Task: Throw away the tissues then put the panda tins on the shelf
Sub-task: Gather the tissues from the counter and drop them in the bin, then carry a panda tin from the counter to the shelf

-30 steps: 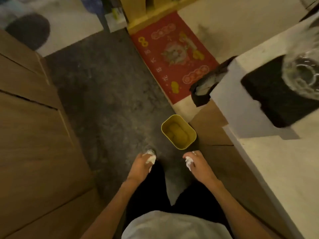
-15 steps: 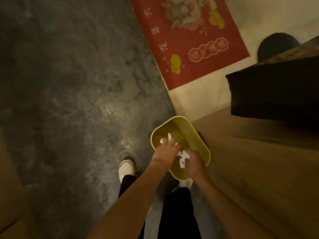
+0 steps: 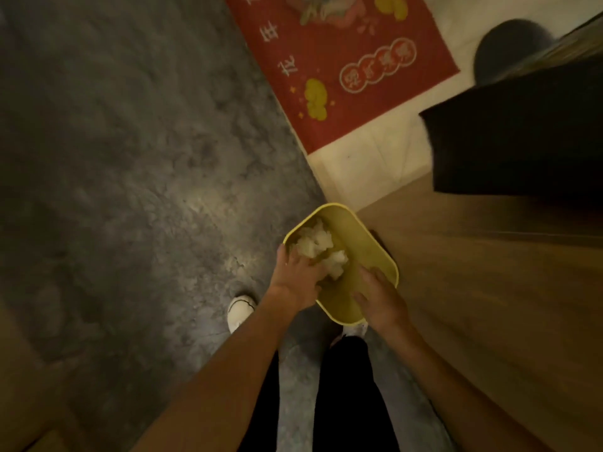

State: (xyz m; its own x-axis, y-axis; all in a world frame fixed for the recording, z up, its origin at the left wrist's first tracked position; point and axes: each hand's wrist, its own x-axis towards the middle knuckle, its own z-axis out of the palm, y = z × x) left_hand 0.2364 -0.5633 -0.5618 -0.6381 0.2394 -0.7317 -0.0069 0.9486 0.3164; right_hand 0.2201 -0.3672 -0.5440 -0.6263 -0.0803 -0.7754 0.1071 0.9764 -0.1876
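Both bare forearms reach up from the bottom of the frame toward its centre. The left hand (image 3: 295, 275) is palm down, its fingers (image 3: 284, 256) spread and pointing up-frame. The right hand (image 3: 380, 296), just right of it, also faces palm down with loosely splayed fingers, nothing pinched in either.
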